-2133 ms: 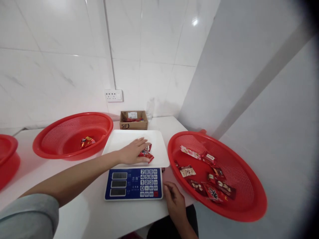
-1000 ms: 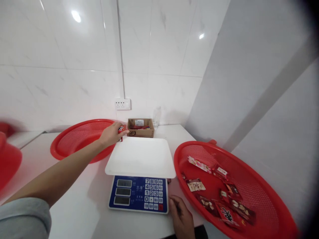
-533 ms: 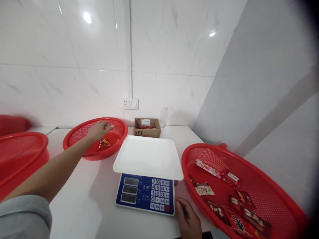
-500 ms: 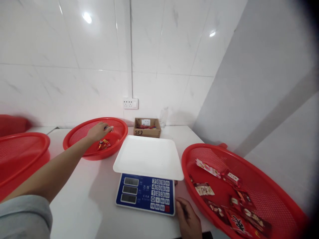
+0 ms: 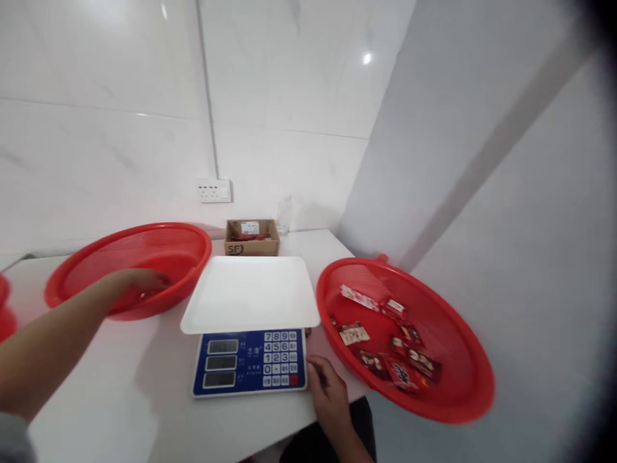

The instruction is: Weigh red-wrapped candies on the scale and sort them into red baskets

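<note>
My left hand [image 5: 147,280] reaches down into the red basket [image 5: 193,283] at the left; its fingers are blurred over a few small wrappers, and what they hold is unclear. My right hand [image 5: 328,389] rests by the right edge of the digital scale [image 5: 250,361], fingers curled, thumb side near the keypad. Nothing lies on the scale's white tray [image 5: 250,294]. At the right, a second red basket [image 5: 463,360] holds several wrapped snacks [image 5: 402,373], one of them a pink and white strip [image 5: 359,298].
Behind the scale stands a small cardboard box [image 5: 252,247] with wrapped items inside, beside a clear plastic object [image 5: 284,216]. A socket [image 5: 214,191] is on the tiled wall. Part of another red basket [image 5: 6,315] shows at the left edge.
The view has turned to the right. My left hand has gone lower in the left basket, where it was raised with a small wrapped item. My right hand remains beside the scale.
</note>
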`<act>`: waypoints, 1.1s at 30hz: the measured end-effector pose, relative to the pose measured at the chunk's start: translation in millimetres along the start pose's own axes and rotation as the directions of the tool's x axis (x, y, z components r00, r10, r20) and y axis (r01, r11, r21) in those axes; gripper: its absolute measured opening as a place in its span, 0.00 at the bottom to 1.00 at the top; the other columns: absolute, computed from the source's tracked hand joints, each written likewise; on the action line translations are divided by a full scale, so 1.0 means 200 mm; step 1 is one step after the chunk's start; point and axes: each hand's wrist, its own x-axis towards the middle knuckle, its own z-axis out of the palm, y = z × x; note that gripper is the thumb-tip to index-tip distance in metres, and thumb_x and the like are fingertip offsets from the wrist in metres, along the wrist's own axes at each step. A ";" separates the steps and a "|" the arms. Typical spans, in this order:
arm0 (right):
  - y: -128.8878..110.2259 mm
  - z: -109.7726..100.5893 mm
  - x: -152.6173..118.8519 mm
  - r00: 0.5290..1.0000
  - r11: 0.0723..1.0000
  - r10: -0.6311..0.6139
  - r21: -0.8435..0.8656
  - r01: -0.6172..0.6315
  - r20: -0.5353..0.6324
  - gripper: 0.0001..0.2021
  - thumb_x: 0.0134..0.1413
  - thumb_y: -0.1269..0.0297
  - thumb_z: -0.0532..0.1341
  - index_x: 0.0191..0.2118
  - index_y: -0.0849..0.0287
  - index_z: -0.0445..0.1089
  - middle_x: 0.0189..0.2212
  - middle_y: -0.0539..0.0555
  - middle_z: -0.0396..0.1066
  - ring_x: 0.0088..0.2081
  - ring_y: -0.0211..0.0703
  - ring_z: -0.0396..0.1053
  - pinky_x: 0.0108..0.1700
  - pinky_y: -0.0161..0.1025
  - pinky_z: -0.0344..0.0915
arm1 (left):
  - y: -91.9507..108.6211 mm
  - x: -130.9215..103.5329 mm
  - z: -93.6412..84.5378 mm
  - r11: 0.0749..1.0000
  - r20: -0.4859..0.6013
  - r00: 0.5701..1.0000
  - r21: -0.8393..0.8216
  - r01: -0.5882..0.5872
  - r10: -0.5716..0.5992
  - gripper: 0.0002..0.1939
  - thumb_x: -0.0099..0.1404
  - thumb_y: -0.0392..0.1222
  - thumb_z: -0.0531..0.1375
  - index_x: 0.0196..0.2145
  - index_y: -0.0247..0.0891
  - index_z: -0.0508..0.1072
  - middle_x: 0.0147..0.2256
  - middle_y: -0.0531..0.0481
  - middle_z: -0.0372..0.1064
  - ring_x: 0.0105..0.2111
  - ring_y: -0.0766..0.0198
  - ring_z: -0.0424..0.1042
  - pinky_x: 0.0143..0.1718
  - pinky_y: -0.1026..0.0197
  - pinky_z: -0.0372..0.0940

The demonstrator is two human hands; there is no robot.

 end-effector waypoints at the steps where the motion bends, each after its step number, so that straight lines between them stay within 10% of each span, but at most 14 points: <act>1: -0.01 0.00 0.00 1.000 1.000 -0.011 0.006 0.011 0.003 0.13 0.56 0.57 0.54 0.36 0.61 0.70 0.31 0.55 0.73 0.33 0.41 0.71 0.36 0.32 0.67 | 0.01 0.01 -0.01 1.000 0.069 0.998 0.023 0.003 -0.004 0.11 0.44 0.49 0.58 0.17 0.37 0.69 0.11 0.56 0.60 0.10 0.70 0.54 0.13 0.70 0.50; 4: -0.01 0.01 0.01 1.000 1.000 -0.020 0.021 0.020 0.002 0.11 0.57 0.60 0.54 0.36 0.60 0.69 0.31 0.54 0.73 0.33 0.40 0.71 0.36 0.32 0.67 | 0.09 0.10 -0.04 0.984 0.170 0.985 0.180 -0.012 -0.019 0.14 0.49 0.52 0.56 0.21 0.37 0.70 0.16 0.54 0.65 0.17 0.66 0.62 0.22 0.68 0.58; 8: -0.03 0.01 -0.01 1.000 1.000 -0.010 -0.003 0.010 -0.004 0.10 0.57 0.61 0.53 0.37 0.61 0.68 0.29 0.53 0.72 0.31 0.38 0.70 0.33 0.32 0.66 | 0.35 0.09 -0.04 0.952 -0.044 0.999 0.305 -0.008 0.023 0.21 0.58 0.54 0.48 0.37 0.39 0.72 0.40 0.51 0.71 0.41 0.56 0.68 0.42 0.56 0.61; 15: -0.25 -0.16 -0.11 0.960 0.924 -0.247 -0.267 0.274 0.130 0.08 0.54 0.66 0.57 0.38 0.58 0.72 0.26 0.52 0.71 0.27 0.38 0.68 0.32 0.34 0.64 | 0.66 -0.31 0.13 0.958 -0.026 0.962 -0.086 -0.273 0.272 0.19 0.57 0.60 0.50 0.28 0.44 0.70 0.31 0.54 0.71 0.35 0.58 0.69 0.36 0.60 0.63; 19: -0.35 -0.35 -0.14 0.958 0.923 -0.280 -0.291 0.252 -0.056 0.08 0.50 0.66 0.60 0.37 0.55 0.74 0.25 0.52 0.71 0.27 0.41 0.68 0.32 0.37 0.64 | 0.66 -0.39 0.20 0.898 -0.029 0.942 -0.294 -0.327 0.333 0.15 0.58 0.56 0.55 0.27 0.43 0.70 0.29 0.53 0.69 0.32 0.60 0.68 0.33 0.62 0.62; 23: -0.41 -0.48 -0.15 0.952 0.984 -0.059 -0.178 0.004 -0.302 0.10 0.48 0.55 0.62 0.33 0.55 0.75 0.21 0.52 0.69 0.25 0.42 0.66 0.29 0.38 0.64 | 0.66 -0.40 0.24 0.823 -0.012 0.953 -0.501 -0.267 0.302 0.10 0.56 0.50 0.60 0.31 0.42 0.68 0.28 0.54 0.66 0.31 0.64 0.66 0.31 0.64 0.62; 27: -0.43 -0.49 -0.15 0.927 0.933 0.356 -0.002 -0.359 -0.119 0.23 0.45 0.41 0.59 0.28 0.59 0.74 0.21 0.55 0.70 0.23 0.41 0.67 0.25 0.37 0.64 | 0.66 -0.42 0.26 0.786 0.033 0.960 -0.583 -0.207 0.278 0.14 0.55 0.50 0.61 0.38 0.43 0.67 0.30 0.52 0.66 0.33 0.62 0.67 0.33 0.61 0.65; 33: -0.37 -0.45 -0.13 0.641 0.431 0.745 0.600 -0.674 0.184 0.34 0.48 0.35 0.51 0.37 0.65 0.73 0.27 0.60 0.74 0.24 0.40 0.72 0.21 0.30 0.64 | 0.67 -0.44 0.24 0.771 0.105 0.949 -0.613 -0.173 0.297 0.14 0.56 0.53 0.59 0.36 0.42 0.69 0.28 0.50 0.68 0.30 0.60 0.69 0.32 0.59 0.67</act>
